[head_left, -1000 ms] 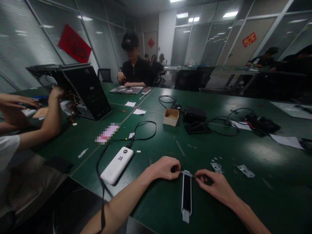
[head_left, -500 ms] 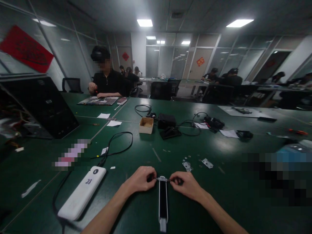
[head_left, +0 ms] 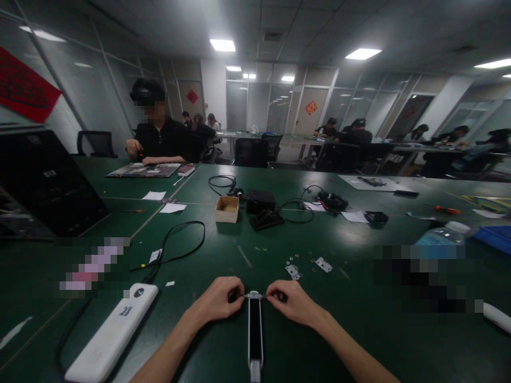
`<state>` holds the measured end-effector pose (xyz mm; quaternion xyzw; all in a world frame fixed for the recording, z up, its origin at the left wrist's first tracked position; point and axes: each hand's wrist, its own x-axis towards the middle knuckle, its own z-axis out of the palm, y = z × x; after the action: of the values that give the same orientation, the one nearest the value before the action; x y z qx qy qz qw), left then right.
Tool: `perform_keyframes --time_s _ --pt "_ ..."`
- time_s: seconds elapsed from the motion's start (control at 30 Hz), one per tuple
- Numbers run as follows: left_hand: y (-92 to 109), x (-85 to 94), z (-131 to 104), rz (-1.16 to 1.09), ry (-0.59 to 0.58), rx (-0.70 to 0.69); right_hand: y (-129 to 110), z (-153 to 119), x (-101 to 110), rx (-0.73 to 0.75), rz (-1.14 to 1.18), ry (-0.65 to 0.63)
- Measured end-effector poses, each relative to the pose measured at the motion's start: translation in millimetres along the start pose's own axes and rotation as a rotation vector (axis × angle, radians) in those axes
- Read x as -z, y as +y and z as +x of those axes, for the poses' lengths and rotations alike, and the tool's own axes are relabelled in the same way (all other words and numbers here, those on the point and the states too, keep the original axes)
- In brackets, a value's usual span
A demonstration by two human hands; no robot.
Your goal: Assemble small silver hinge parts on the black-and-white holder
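Black strip points at tabletop's near edge, your left hand and right hand pinching its far end, either side.

Watching remotely, I log a glossy green table. Beyond its far edge: a dark chair near the middle, a second chair leftward. Further back I note a white column, glass partitions, a pale door with a red diamond sign. Overhead, lit ceiling panels, grey vent.
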<state>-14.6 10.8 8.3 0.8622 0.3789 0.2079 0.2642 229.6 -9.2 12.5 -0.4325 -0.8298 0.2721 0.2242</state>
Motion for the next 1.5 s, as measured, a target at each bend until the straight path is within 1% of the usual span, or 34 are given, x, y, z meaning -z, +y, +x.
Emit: perform_keyframes --time_s 0.1,0.2,0.53,0.63,0.83,0.93,1.03,1.2,1.27,1.4,1.5 --pt "0 -0.3 0 0.006 -0.005 -0.004 -2 0 4 -0.007 0.001 -0.023" --pt "-2 -1.5 0 0.015 -0.006 -0.01 -2 0 6 0.025 -0.002 -0.022" --pt "-4 -2.8 0 0.012 0.008 -0.025 1 0 5 0.101 -0.08 -0.007" --pt "-5 -3.5 0 0.008 0.007 -0.031 2 0 4 0.144 -0.131 -0.012" --pt "-5 -4.6 -1 -0.002 -0.003 -0.023 8 0 -2 0.205 -0.311 -0.023" --pt "-3 -3.4 -1 0.006 -0.009 -0.026 12 1 -3 0.216 -0.324 -0.023" --pt "0 -2.0 0 0.015 -0.009 -0.024 14 1 -3 0.19 -0.234 -0.009" --pt "0 -1.2 -1 0.014 -0.025 0.004 15 3 -4 0.096 -0.087 0.005" --pt "0 -1.4 -1 0.018 -0.026 0.009 15 4 -6 0.054 -0.039 0.031" --pt "-1 -1.8 -1 0.026 -0.028 0.006 12 4 -6 -0.038 -0.025 0.089" --pt "-2 -2.2 0 0.025 -0.03 0.006 8 2 -4 -0.034 -0.04 0.043"
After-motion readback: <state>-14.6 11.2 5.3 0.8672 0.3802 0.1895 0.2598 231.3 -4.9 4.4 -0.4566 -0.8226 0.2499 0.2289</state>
